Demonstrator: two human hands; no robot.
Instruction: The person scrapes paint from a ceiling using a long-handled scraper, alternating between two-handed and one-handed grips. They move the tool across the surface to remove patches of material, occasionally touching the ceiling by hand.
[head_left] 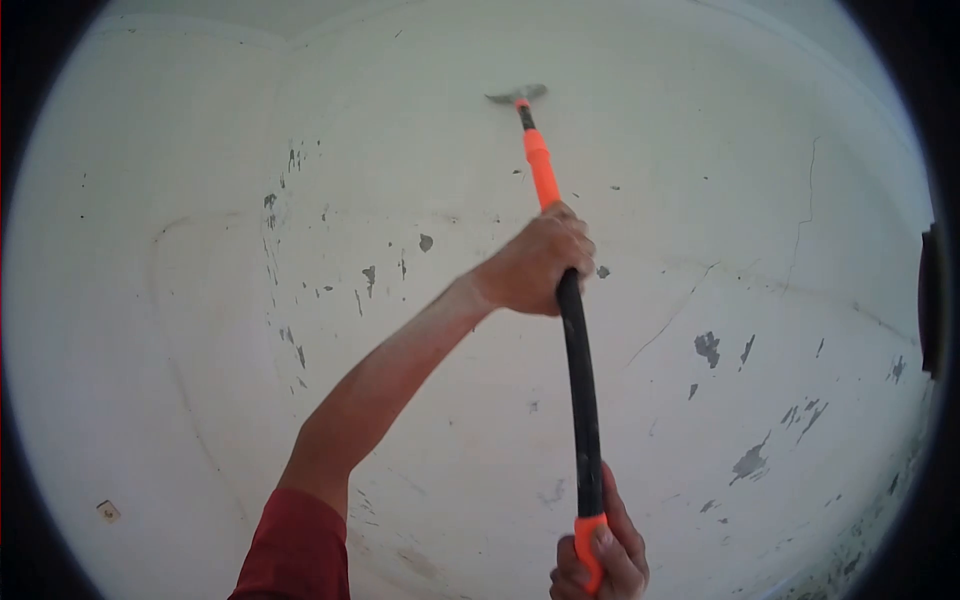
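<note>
long-handled tool [579,375], head [525,93] perhaps metal

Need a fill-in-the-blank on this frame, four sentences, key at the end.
1. Besides orange, the pole's other main colour is ____.
2. The left hand grips the pole ____ up than the right hand.
3. The sleeve's colour is ____.
4. Of the two hands, the ____ one is farther from the tool head.

Missing words: black; higher; red; right.
</note>
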